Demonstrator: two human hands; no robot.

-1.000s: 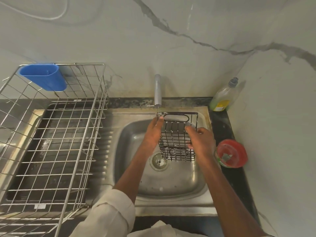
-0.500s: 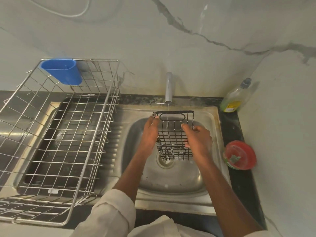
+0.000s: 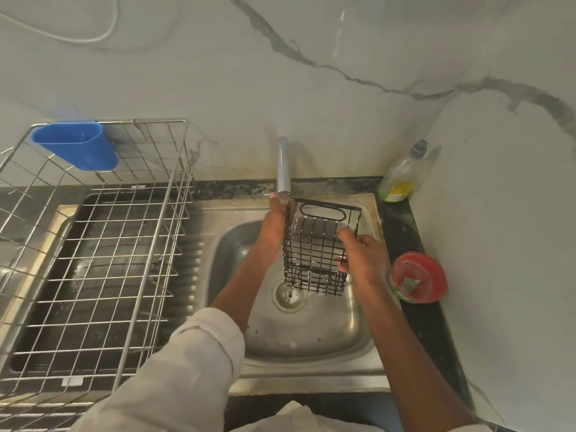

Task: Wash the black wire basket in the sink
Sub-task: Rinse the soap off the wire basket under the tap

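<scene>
Head view: basket [image 3: 318, 247], black wire, is held up over the sink [image 3: 311, 338], tipped w/ its open top toward the far wall, just under the tap [image 3: 283, 165]. Left hand [image 3: 274, 232] lies flat along the basket's left side, fingers straight, tips up by the spout; can't tell if the thumb hooks the wire. Right hand [image 3: 363, 260] is at the near-right side, fingers loosely curled, some tips touching or hooked in the mesh, but whether it really grips isn't clear. Water flow is hard to make out; a thin pale streak seems to run down inside toward the drain [image 3: 288, 296]. Something grey sits inside behind the handle slot, can't tell what. To do this step well, I'd say: keep the basket low under the spout so spray stays in the bowl, turn it side by side so each mesh face gets water, rub the wire crossings w/ fingertips, and hold by the rim, since wet wire likely slips. Around: big steel rack [image 3: 93, 244] on the drainboard to the left, w/ a blue cup [image 3: 78, 145] hung on its far edge. Soap bottle [image 3: 402, 176] stands far right on the counter, and a red-lidded tub [image 3: 417, 275] sits just right of the sink, near the right wrist; that's the one thing an elbow or the basket could knock when turning.
</scene>
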